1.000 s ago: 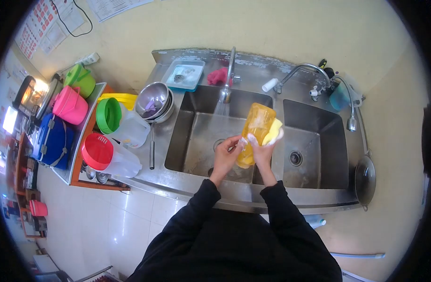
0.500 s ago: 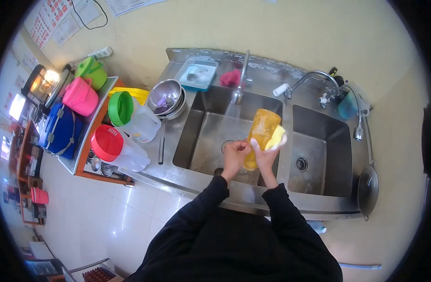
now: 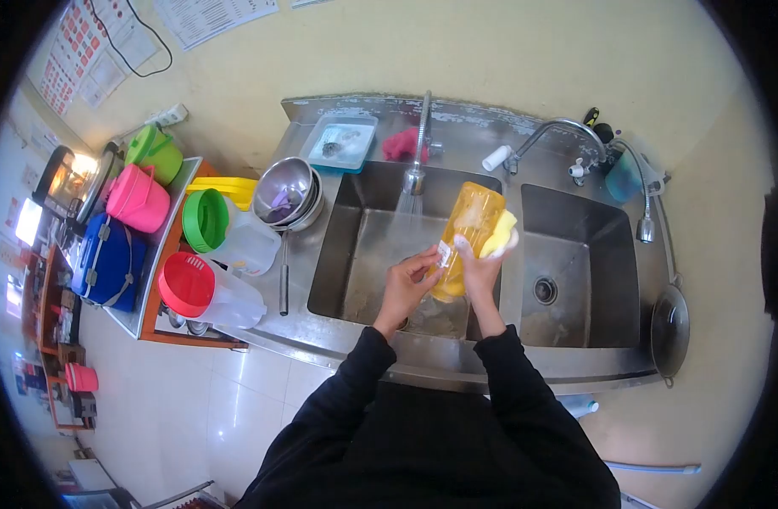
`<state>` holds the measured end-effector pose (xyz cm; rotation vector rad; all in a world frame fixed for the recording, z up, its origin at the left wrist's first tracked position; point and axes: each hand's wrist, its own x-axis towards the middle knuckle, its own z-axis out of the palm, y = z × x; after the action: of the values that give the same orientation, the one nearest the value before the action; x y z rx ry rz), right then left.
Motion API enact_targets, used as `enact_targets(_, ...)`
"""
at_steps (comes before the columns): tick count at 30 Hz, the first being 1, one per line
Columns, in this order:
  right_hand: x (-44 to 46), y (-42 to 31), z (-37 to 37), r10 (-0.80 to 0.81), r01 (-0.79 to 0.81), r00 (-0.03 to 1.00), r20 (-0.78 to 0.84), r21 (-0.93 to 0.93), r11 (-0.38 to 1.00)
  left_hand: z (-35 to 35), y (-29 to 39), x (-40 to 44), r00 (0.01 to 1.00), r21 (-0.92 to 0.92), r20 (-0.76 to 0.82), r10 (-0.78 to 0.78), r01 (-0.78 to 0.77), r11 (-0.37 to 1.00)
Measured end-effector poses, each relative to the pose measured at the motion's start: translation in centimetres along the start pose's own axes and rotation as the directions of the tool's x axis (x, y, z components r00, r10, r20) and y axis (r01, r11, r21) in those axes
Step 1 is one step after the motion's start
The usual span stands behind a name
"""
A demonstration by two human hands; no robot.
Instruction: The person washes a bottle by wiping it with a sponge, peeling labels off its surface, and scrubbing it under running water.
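Observation:
A tall amber-yellow plastic container (image 3: 477,204) is held tilted over the large left basin. My right hand (image 3: 480,276) grips it from the right, with a yellow sponge (image 3: 500,235) and white suds against that palm. At the container's left side, the fingers of my left hand (image 3: 404,288) pinch a whitish label (image 3: 444,253). Water sprays from the hose tap (image 3: 414,180) into the basin, left of the container and apart from it.
The left basin (image 3: 363,220) adjoins a smaller right basin (image 3: 580,254). Stacked metal bowls (image 3: 285,182), a red-lidded jug (image 3: 236,297) and a green-lidded jug (image 3: 249,242) stand left. A blue tray (image 3: 345,142) and pink cloth (image 3: 399,144) lie behind. A wok lid (image 3: 669,331) hangs right.
The container has turned, so a whitish label now shows on its left side near my left fingers. My left hand has shifted slightly left and down. The view has shifted a little.

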<state>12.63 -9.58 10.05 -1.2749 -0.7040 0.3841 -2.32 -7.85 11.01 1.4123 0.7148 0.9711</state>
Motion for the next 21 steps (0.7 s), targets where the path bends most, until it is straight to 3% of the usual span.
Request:
enact_targets(4, -0.1, 0.8, -0.3, 0.071, -0.070, 0.997, -0.005, 0.052, 0.996, -0.4, -0.2, 0.2, 0.997, 0.257, 0.035, 0.067, -0.074, 0.964)
enact_targets(7, -0.2, 0.7, -0.7, 0.100, -0.100, 0.995, 0.007, 0.085, 0.991, -0.5, -0.1, 0.3, 0.986, 0.362, 0.105, 0.131, -0.161, 0.918)
enact_targets(10, -0.3, -0.4, -1.0, 0.096, -0.096, 0.995, 0.000, 0.045, 0.994, -0.2, 0.4, 0.5, 0.987, 0.428, 0.125, 0.099, -0.144, 0.892)
enact_targets(16, -0.6, -0.9, -1.4, 0.109, -0.108, 0.994, -0.019, 0.047, 0.993, 0.9, 0.7, 0.3, 0.976, 0.493, 0.114, 0.185, -0.217, 0.843)
enact_targets(19, -0.7, -0.1, -1.9, 0.122, -0.120, 0.992, -0.032, 0.054, 0.991, 0.9, 0.0, 0.4, 0.992, 0.435, 0.080, 0.097, -0.122, 0.892)
enact_targets(21, -0.6, 0.1, -1.9, 0.140, -0.136, 0.989, -0.045, 0.079, 0.987, 1.2, 0.0, 0.2, 0.990, 0.281, 0.058, 0.126, -0.137, 0.950)
